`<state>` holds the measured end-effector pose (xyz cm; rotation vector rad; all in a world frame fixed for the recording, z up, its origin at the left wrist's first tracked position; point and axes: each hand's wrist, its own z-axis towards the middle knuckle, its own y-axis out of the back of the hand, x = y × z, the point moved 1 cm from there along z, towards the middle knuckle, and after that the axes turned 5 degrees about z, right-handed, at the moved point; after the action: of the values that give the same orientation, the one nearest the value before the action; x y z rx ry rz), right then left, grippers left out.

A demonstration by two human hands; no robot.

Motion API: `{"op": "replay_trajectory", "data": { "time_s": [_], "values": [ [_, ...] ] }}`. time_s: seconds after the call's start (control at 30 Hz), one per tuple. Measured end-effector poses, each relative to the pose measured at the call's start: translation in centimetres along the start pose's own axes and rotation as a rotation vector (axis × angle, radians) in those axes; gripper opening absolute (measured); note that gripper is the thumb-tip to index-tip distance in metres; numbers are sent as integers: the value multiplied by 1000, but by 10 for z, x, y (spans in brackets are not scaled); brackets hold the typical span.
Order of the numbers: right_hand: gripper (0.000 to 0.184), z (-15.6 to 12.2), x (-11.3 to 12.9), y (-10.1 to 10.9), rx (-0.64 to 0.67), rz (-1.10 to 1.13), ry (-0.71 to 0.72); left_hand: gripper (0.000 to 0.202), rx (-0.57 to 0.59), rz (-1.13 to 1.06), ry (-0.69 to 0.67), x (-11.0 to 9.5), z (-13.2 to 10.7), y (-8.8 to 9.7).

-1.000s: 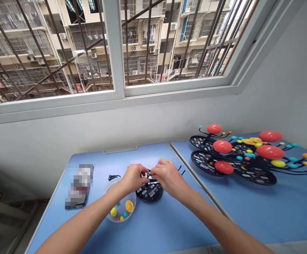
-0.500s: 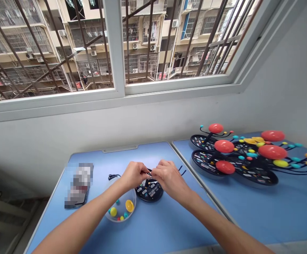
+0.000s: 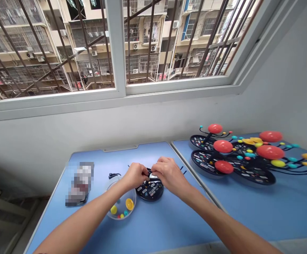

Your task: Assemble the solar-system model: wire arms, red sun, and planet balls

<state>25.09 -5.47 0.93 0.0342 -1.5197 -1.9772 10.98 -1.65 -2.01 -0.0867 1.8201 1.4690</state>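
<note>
Over a round black base (image 3: pixel 150 194) printed with small coloured planets and pale labels, my two hands meet with pinched fingers. My left hand (image 3: pixel 135 176) and my right hand (image 3: pixel 167 175) both grip a small black plastic piece (image 3: pixel 149 173), mostly covered by the fingertips. A thin black rod tip pokes out past the left hand. Beside the base, partly under my left forearm, stands a clear round tub (image 3: pixel 121 217) with yellow, teal and red balls and a yellow dish-shaped part (image 3: pixel 129 204).
Black curved rods lie by the tub's far rim and right of my right hand. A pixelated flat object (image 3: pixel 79 183) rests at the left. Several assembled planet models with red domes (image 3: pixel 223 146) crowd the second blue table (image 3: pixel 283 208). A barred window is behind.
My hands stay pinched together over the base, with the fingers shifting slightly around the black piece. A thin rod tip now shows left of my left hand. The view has moved a little.
</note>
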Motion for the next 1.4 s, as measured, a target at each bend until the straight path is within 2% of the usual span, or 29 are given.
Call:
{"op": "replay_trajectory", "data": {
  "time_s": [0.37,0.67,0.83,1.07,1.23,1.4],
  "values": [
    [25,5,4,1,134,-110,7,11,-10,-32,11,4,1,-1],
    [21,8,18,3,226,-220,-116,14,-16,-59,31,3,-2,-2],
    [19,3,25,1,213,-282,-210,15,-21,-57,45,4,-1,-4],
    [20,10,21,3,297,-291,-147,12,-27,-69,72,3,-1,-4],
    [15,11,23,0,296,-314,-183,11,-30,-65,68,3,-3,-4],
    [19,19,14,3,341,-266,-101,9,-30,-65,66,6,0,-7]
  ]
}}
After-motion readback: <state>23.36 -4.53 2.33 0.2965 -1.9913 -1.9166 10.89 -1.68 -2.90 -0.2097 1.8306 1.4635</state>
